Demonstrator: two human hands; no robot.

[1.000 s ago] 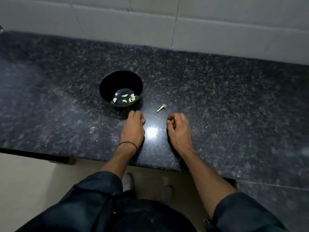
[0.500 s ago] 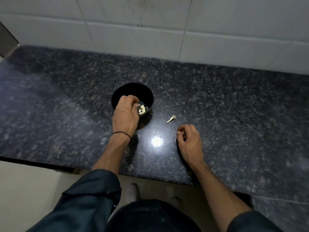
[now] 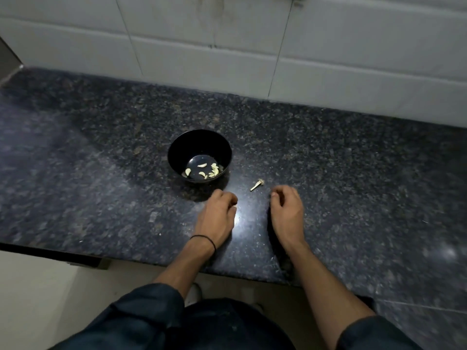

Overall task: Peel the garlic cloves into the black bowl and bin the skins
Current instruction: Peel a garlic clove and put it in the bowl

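The black bowl (image 3: 222,150) stands on the dark granite counter (image 3: 101,173) and holds several peeled pale garlic cloves (image 3: 205,171). A bare garlic stem (image 3: 257,184) lies on the counter just right of the bowl. My left hand (image 3: 217,218) rests on the counter in front of the bowl, fingers loosely curled, nothing visible in it. My right hand (image 3: 288,210) rests knuckles up just below and right of the stem, not touching it. Its fingers curl under, so what lies beneath them is hidden.
A white tiled wall (image 3: 227,46) backs the counter. The counter's front edge (image 3: 126,258) runs just under my wrists, with pale floor below. No bin is in view.
My left hand reached over the bowl half a second ago and has drawn back to the counter in front of it. The right hand stayed put.
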